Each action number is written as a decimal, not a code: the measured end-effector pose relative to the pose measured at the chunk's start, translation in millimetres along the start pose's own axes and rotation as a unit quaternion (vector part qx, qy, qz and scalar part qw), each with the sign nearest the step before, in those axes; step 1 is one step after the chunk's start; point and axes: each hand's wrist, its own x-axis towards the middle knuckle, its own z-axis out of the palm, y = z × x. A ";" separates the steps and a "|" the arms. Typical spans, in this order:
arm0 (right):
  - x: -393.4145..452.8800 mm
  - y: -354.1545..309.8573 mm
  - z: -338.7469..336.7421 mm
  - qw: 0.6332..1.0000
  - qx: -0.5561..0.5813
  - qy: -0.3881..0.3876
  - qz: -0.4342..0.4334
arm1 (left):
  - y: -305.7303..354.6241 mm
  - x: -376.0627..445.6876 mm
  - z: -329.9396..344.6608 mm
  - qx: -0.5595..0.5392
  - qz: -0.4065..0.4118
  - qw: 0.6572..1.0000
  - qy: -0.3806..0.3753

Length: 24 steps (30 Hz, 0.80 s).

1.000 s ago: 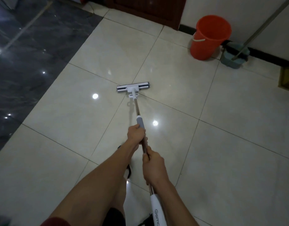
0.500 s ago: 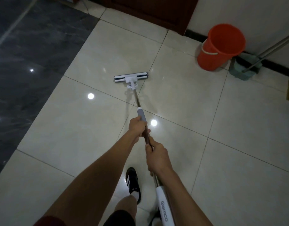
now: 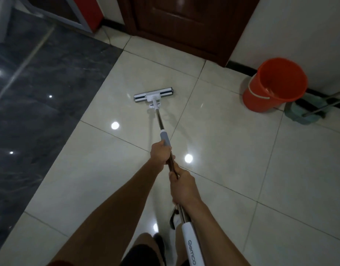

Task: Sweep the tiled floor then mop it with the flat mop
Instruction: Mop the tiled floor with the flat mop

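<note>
The flat mop head (image 3: 153,95), white with dark ends, lies flat on the cream tiled floor (image 3: 232,143) ahead of me. Its metal pole (image 3: 159,120) runs back toward me to a white grip (image 3: 191,244) at the bottom. My left hand (image 3: 161,153) grips the pole just below the grey sleeve. My right hand (image 3: 181,187) grips the pole a little lower, closer to my body. Both arms reach forward.
An orange bucket (image 3: 276,84) stands by the white wall at the right, with a teal dustpan and a metal handle (image 3: 307,112) beside it. A dark wooden door (image 3: 184,22) is straight ahead. Dark marble flooring (image 3: 36,96) covers the left. My foot (image 3: 174,219) is beneath the pole.
The mop head has slid forward across the tiles toward the door. I have stepped forward, so the door and bucket appear closer. Both hands keep their hold on the pole.
</note>
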 end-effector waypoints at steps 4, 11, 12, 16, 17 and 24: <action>50.1 -47.8 -17.5 1.000 -0.010 -0.002 -0.004 | 59.8 37.5 0.8 -0.002 -0.004 1.000 0.011; 142.5 -139.2 -30.0 1.000 -0.018 -0.014 0.009 | 162.7 117.5 -15.4 -0.018 -0.016 1.000 0.015; 156.7 -152.9 -28.9 1.000 -0.019 -0.014 0.008 | 176.4 131.5 -19.9 -0.017 -0.013 1.000 0.015; 218.4 -213.3 -18.8 1.000 -0.028 -0.012 0.008 | 237.9 188.6 -43.5 -0.027 -0.013 1.000 0.010; 234.4 -230.0 -14.7 1.000 -0.027 -0.013 0.010 | 253.2 203.8 -51.6 -0.028 -0.010 0.999 0.012; 327.1 -333.2 11.1 0.999 0.007 -0.030 0.016 | 352.6 284.3 -99.4 -0.043 0.008 0.999 0.019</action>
